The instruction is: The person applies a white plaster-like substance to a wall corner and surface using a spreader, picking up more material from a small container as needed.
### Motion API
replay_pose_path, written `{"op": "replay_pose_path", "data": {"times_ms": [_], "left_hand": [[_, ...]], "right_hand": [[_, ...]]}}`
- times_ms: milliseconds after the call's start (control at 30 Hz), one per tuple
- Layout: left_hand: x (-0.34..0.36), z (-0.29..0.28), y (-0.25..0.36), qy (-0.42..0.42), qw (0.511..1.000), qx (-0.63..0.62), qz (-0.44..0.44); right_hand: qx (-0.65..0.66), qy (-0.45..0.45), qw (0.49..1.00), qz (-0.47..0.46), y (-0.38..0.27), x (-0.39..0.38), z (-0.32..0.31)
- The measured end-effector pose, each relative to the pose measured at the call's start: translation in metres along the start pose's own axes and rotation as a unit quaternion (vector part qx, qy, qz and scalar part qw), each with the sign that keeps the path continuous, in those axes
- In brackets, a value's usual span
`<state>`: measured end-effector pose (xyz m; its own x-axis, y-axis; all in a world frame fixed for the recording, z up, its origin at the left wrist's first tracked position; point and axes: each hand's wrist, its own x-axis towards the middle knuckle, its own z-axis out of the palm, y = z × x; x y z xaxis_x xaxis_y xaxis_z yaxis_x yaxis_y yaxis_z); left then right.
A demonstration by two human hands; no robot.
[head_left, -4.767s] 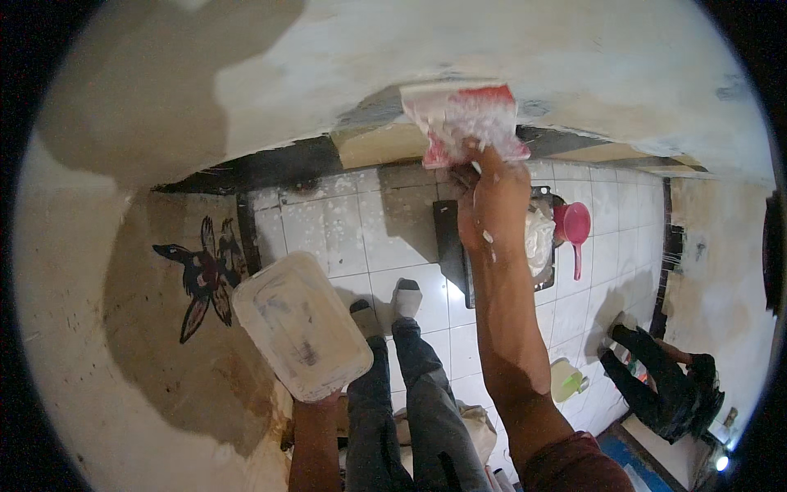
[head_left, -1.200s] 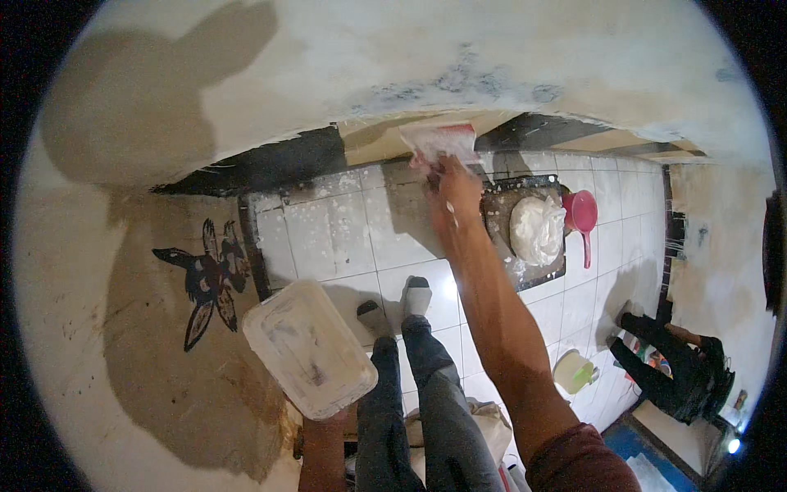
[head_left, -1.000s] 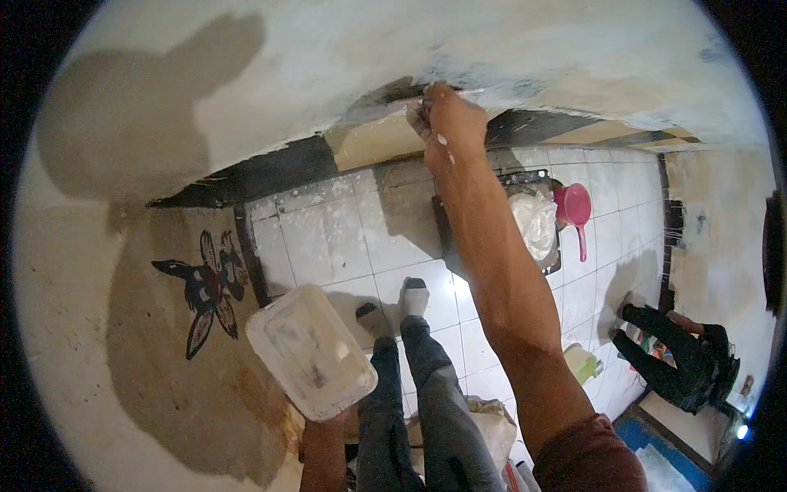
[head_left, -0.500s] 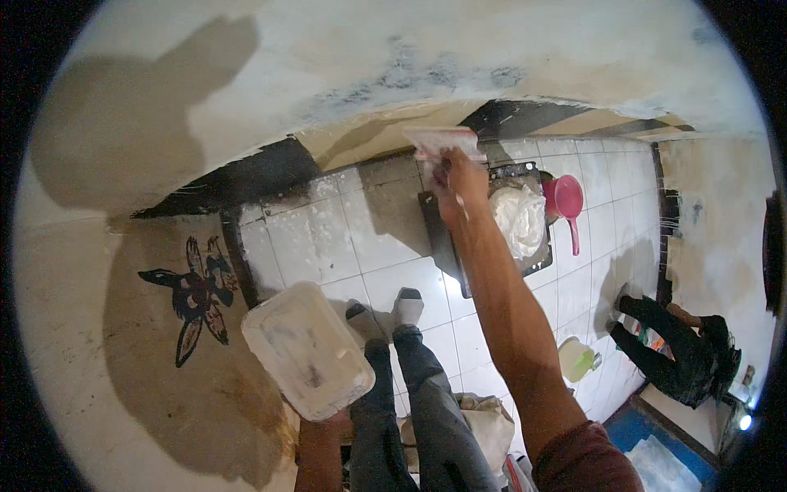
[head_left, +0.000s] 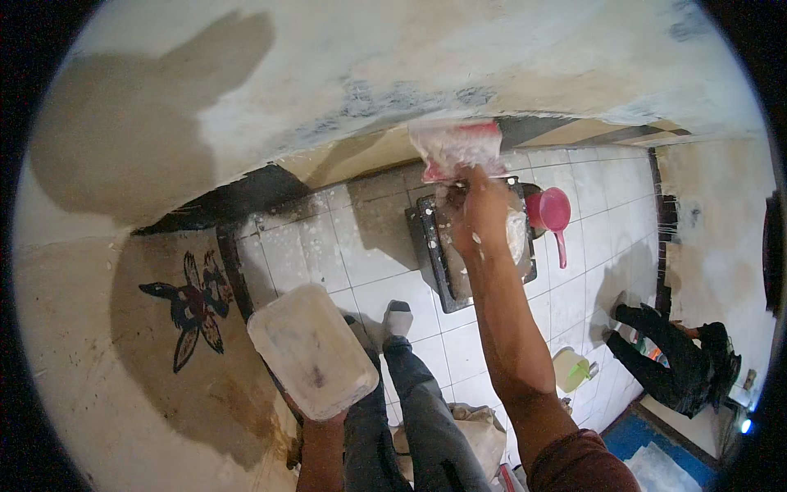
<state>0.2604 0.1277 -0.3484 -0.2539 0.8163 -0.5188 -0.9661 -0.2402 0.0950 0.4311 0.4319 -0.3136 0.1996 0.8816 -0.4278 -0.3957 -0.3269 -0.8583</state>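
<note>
Right hand (head_left: 484, 201) overlaps tray (head_left: 433, 246) beside 1 pink dipper (head_left: 554, 210).

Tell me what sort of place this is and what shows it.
Likely an indoor room being redecorated: the wall is patchily coated, the tiled floor is spattered white, and the right hand holds a white-smeared red spreader.
</note>
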Motion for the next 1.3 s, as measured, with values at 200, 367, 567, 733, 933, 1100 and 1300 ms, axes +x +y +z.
{"op": "replay_pose_path", "data": {"times_ms": [200,367,567,733,933,1100,1300], "left_hand": [[0.006,-0.003,-0.022,0.008,1.000,0.013,0.005],[0.007,0.002,-0.033,0.020,0.999,0.027,0.020],[0.022,0.028,-0.057,0.001,0.999,0.051,0.011],[0.044,0.030,-0.074,0.016,0.998,0.053,0.000],[0.049,0.039,-0.066,0.043,0.982,-0.183,0.018],[0.067,0.047,-0.074,0.014,0.994,0.105,0.010],[0.082,0.036,-0.068,0.013,0.986,0.162,-0.031]], "right_hand": [[-0.192,-0.013,0.978,-0.080,0.036,0.092,-0.002],[-0.222,-0.030,0.971,-0.084,-0.058,0.046,0.061],[-0.039,-0.059,0.997,-0.043,-0.051,0.002,0.003],[-0.235,-0.014,0.969,-0.073,0.027,0.121,-0.050],[-0.136,-0.096,0.985,-0.054,-0.090,0.055,0.049],[-0.050,-0.121,0.991,-0.005,-0.115,-0.046,-0.008],[0.090,-0.044,0.986,0.133,-0.046,-0.091,-0.081]]}}
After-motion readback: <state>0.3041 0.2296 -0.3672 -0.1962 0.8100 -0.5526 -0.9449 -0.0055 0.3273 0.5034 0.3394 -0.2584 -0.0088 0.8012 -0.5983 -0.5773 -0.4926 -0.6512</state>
